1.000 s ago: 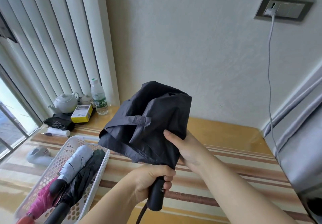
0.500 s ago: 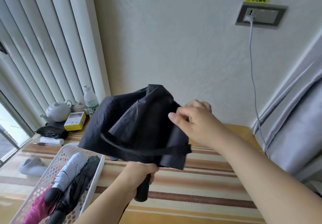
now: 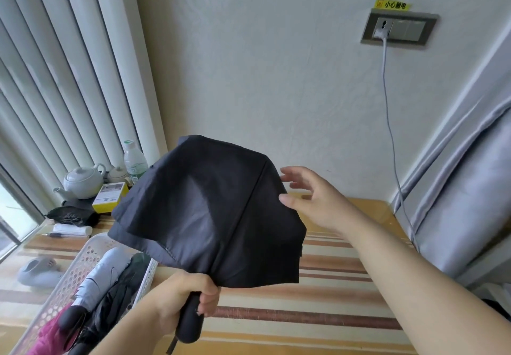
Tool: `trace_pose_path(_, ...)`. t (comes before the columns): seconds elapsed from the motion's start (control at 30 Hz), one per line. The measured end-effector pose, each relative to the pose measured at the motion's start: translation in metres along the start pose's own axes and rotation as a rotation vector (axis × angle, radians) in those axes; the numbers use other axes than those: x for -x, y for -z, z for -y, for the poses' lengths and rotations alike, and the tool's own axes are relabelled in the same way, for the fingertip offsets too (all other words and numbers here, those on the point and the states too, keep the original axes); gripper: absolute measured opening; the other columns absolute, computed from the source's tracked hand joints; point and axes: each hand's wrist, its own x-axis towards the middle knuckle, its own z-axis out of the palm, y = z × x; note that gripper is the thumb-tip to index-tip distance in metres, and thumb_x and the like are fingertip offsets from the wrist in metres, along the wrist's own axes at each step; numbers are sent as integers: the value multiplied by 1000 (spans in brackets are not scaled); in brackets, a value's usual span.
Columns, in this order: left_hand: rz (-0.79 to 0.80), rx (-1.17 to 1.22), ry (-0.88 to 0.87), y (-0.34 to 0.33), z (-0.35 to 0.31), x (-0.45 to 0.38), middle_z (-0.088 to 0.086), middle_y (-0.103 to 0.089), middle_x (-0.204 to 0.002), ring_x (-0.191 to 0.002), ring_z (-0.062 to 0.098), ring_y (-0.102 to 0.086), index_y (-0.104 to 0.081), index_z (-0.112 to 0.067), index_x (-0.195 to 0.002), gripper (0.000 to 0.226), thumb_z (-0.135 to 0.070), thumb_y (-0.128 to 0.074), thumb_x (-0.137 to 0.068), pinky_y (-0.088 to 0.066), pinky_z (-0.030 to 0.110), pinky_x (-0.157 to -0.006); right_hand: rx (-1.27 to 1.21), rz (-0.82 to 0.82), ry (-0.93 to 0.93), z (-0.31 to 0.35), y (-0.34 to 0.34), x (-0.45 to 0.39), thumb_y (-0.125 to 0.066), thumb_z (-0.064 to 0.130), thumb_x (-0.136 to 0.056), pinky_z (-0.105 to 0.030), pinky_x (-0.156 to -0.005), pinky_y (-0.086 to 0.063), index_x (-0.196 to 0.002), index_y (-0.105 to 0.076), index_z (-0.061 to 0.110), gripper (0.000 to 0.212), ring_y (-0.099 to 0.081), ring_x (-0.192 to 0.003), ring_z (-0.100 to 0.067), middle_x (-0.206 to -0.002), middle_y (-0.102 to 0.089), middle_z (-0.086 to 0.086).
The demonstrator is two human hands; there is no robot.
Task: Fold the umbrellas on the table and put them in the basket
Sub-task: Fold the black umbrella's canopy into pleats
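A black collapsed umbrella (image 3: pixel 210 211) is held up over the striped table (image 3: pixel 326 285), its loose canopy hanging spread around the shaft. My left hand (image 3: pixel 188 296) grips its black handle from below. My right hand (image 3: pixel 312 197) is beside the canopy's right edge with fingers spread, the thumb touching the cloth. A white perforated basket (image 3: pixel 83 260) at lower left holds a pale grey, a dark and a pink folded umbrella.
At the back left stand a white teapot (image 3: pixel 83 182), a water bottle (image 3: pixel 135 161), a yellow box (image 3: pixel 110 196) and a black bundle (image 3: pixel 72 215). A cable (image 3: pixel 392 144) hangs from a wall socket. A grey curtain (image 3: pixel 467 183) hangs at right.
My right hand let go of the folds it was pinching and opened beside the canopy. The canopy has swung round and now shows a smooth, spread face. The strap is no longer visible.
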Motion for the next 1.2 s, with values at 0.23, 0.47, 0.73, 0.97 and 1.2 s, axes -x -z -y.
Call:
trace_pose_path(0.23,102,60,-72,14,0,4,4,-36,-41,-38,17,-31,-41,-9,-39,24,-11,-65,-38,-35,27,-46,-171,438,-89,16,9,1,-72,32,-84,-28,-86,-53,-103,-69,18,24,-68,-95,-12,-102,-73,5)
trace_pose_path(0.47,46,132,-177,40,11,5,5,-36,-42,-38,18,-31,-41,-10,-39,27,-12,-67,-34,-36,28,-45,397,366,-88,0,33,1,-69,48,-82,-27,-102,-37,-98,-69,32,23,-50,-115,-7,-124,-48,15)
trace_pose_path(0.73,446,330,-197,51,32,-19,-5,-57,-63,-65,8,-57,-61,-15,-72,36,-22,-36,-97,-45,23,-72,-274,-83,70,11,9,1,-74,8,-79,-14,-45,-34,-68,-56,12,22,-40,-41,3,-43,-48,15)
trace_pose_path(0.97,418,407,-207,38,33,-16,4,-54,-73,-70,16,-48,-57,-11,-90,38,-13,-19,-92,-42,28,-80,-225,32,-18,7,16,-1,-54,22,-97,-24,-79,-48,-102,-56,26,7,-63,-77,-13,-77,-71,2)
trace_pose_path(1.2,443,406,-215,35,30,-18,3,-48,-66,-62,19,-37,-58,-12,-86,35,-10,-22,-90,-40,28,-73,-488,-47,7,3,2,0,-54,14,-95,-25,-71,-50,-82,-66,12,17,-60,-74,-14,-74,-68,1)
